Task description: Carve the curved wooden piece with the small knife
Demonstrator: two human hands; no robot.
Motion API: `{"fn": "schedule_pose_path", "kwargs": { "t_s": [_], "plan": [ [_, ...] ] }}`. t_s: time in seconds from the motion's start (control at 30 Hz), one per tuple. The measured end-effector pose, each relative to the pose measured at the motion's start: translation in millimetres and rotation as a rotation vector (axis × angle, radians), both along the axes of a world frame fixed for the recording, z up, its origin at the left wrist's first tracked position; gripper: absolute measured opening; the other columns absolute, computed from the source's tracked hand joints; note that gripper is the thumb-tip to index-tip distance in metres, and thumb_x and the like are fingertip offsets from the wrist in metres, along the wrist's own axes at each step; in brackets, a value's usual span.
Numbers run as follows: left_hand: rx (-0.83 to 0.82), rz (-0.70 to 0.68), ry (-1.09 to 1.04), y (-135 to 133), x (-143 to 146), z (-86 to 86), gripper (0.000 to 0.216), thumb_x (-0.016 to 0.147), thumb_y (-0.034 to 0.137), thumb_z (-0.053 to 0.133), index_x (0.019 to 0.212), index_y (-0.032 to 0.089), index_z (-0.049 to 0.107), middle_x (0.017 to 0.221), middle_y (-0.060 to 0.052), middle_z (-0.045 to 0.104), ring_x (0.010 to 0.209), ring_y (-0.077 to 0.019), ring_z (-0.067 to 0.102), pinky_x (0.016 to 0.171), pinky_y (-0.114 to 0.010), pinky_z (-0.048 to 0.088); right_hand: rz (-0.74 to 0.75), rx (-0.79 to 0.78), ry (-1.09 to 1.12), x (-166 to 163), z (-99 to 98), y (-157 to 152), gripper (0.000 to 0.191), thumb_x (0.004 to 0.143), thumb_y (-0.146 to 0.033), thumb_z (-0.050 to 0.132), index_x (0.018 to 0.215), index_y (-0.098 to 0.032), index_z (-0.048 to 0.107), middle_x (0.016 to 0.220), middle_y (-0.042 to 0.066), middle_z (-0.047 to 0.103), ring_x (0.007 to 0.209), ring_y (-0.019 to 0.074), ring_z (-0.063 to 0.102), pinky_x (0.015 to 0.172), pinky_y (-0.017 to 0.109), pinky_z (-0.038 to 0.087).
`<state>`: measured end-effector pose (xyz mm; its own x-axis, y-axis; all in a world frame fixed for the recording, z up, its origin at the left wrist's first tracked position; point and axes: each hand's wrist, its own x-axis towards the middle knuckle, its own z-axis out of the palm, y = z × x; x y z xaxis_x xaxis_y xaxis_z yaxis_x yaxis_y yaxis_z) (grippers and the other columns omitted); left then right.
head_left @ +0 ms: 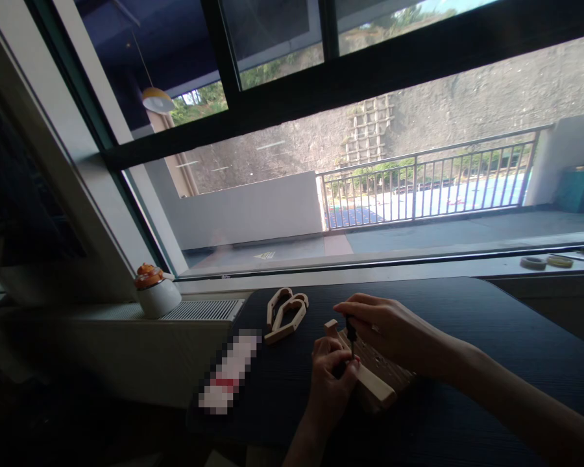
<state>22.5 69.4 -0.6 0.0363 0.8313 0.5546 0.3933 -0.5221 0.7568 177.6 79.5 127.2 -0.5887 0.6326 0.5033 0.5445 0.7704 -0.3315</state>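
Note:
My right hand (377,321) is closed around the dark handle of a screwdriver (351,332), which stands nearly upright with its shaft pointing down. Its tip meets a pale wooden bar (376,384), close to the fingers of my left hand (331,364). Those left fingers pinch together at the bar around the screwdriver's tip; any screw there is hidden. Under the bar lies a brown wooden board (389,366) with small holes. Two pale wooden pieces with curved ends (292,318) rest farther back on the table, left of my hands.
The dark table (477,324) stands against a window sill. A blurred-out pale item (231,373) lies at its left edge. A white pot with an orange top (158,295) sits on the ledge by a vent grille. Tape rolls (534,263) lie on the sill at right.

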Motion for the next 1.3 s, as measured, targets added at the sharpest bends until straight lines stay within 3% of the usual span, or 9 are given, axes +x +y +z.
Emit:
{"fn": "schedule_pose_path", "kwargs": {
  "t_s": [0.2,0.37,0.57,0.77,0.9,1.13,1.3],
  "plan": [
    [0.003,0.014,-0.003,0.7,1.4,-2.0,0.013,0.079,0.024,0.060,0.071,0.020,0.070,0.080,-0.005,0.058,0.087,-0.0202,0.052,0.080,-0.033,0.045,-0.076,0.058,-0.047,-3.0,4.0,1.5,0.021,0.089,-0.027,0.049,0.100,-0.021,0.065,0.089,0.005,0.066,0.069,0.0131,0.060,0.058,0.022,0.043],
    [-0.009,-0.005,-0.006,-0.8,0.2,-0.4,0.012,0.078,0.021,0.060,0.073,0.019,0.070,0.082,-0.005,0.058,0.090,-0.0204,0.051,0.083,-0.033,0.044,-0.004,0.041,-0.021,-3.3,4.3,-0.7,0.027,0.089,-0.021,0.045,0.109,-0.023,0.063,0.097,0.007,0.066,0.075,0.0144,0.062,0.064,0.023,0.045],
    [-0.080,-0.054,-0.070,-2.5,-4.6,5.4,0.031,0.087,0.020,0.040,0.085,0.020,0.071,0.087,-0.006,0.059,0.095,-0.0213,0.051,0.086,-0.034,0.043,-0.041,-0.009,-0.009,-5.1,3.9,2.3,0.024,0.090,-0.023,0.045,0.107,-0.021,0.061,0.093,0.006,0.068,0.075,0.0154,0.062,0.063,0.023,0.045],
    [-0.036,-0.044,-0.037,-1.3,-1.5,-0.1,0.012,0.078,0.019,0.059,0.077,0.019,0.071,0.084,-0.005,0.056,0.092,-0.0207,0.050,0.085,-0.033,0.042,-0.086,-0.036,-0.010,-10.5,-0.1,5.9,0.021,0.088,-0.029,0.049,0.103,-0.021,0.061,0.088,0.004,0.067,0.071,0.0144,0.061,0.060,0.022,0.043],
    [-0.035,-0.041,-0.038,-0.3,-0.3,-1.8,0.013,0.081,0.023,0.059,0.074,0.018,0.068,0.085,-0.005,0.055,0.092,-0.0198,0.050,0.085,-0.032,0.042,-0.114,-0.053,0.008,-10.9,-4.0,5.9,0.022,0.085,-0.031,0.053,0.103,-0.021,0.060,0.085,0.004,0.067,0.066,0.0136,0.059,0.057,0.022,0.043],
    [-0.038,-0.049,-0.011,-2.8,-1.2,0.0,0.015,0.084,0.025,0.057,0.077,0.020,0.069,0.086,-0.004,0.056,0.093,-0.0196,0.050,0.086,-0.032,0.041,-0.011,-0.044,-0.040,-1.7,4.3,-2.0,0.033,0.089,-0.023,0.043,0.118,-0.024,0.058,0.102,0.006,0.066,0.078,0.0148,0.061,0.065,0.023,0.044],
    [-0.033,-0.042,0.002,-1.6,-1.5,-0.9,0.015,0.084,0.025,0.055,0.080,0.019,0.069,0.086,-0.005,0.055,0.093,-0.0205,0.050,0.086,-0.033,0.041,-0.144,-0.020,-0.069,-3.0,5.2,3.7,0.021,0.087,-0.033,0.050,0.098,-0.020,0.063,0.078,0.003,0.067,0.065,0.0151,0.059,0.055,0.023,0.040]
  ]
}}
